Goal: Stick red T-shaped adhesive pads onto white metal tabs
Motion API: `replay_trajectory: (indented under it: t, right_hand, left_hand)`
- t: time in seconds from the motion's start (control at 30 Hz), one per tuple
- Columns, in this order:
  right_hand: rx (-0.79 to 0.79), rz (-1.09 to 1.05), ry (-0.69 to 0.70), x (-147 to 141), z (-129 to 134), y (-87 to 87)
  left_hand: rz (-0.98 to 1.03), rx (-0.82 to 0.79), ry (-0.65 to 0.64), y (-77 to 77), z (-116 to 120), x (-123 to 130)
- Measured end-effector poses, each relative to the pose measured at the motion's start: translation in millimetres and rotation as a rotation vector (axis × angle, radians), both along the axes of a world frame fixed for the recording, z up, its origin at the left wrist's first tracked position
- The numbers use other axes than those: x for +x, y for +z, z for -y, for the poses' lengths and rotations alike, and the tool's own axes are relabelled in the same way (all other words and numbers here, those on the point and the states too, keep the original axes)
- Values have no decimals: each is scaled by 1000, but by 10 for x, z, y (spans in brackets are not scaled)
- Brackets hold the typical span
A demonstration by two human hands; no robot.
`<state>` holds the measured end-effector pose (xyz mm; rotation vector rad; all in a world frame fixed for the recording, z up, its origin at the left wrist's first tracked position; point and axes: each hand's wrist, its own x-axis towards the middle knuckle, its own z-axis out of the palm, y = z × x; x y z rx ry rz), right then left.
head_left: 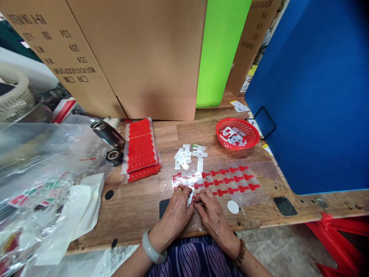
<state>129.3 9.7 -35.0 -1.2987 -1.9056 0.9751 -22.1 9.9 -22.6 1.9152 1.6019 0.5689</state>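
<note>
My left hand holds a small white plate with its thumb and fingers at the table's front edge. Close beside it, the fingers of my right hand are pinched together near the plate's right side; what they hold is hidden. Just beyond both hands lies a clear film sheet with rows of red T-shaped stickers. Past that sheet is a loose pile of similar white plates.
A red basket with red-marked white plates stands at the back right. Stacked red sticker sheets, an uncapped dark flask and its lid are at left. Cardboard and a blue panel wall the table.
</note>
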Motion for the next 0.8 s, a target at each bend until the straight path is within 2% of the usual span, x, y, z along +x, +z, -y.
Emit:
replay_trajectory:
  t: [0.2, 0.33, 0.47, 0.57, 0.8]
  right_hand:
    - [-54, 3, -6, -25, -10, 60]
    - [-36, 9, -8, -27, 4, 62]
    - [-16, -2, 35, 5, 23, 47]
    - [0, 1, 73, 32, 24, 29]
    - [16, -28, 154, 75, 13, 49]
  left_hand:
    - [-115, 76, -45, -40, 178, -15]
    - [-173, 37, 11, -42, 175, -38]
    - [-24, 62, 118, -35, 80, -89]
    - [106, 5, 209, 8, 8, -86]
    - [86, -22, 307, 34, -73, -29]
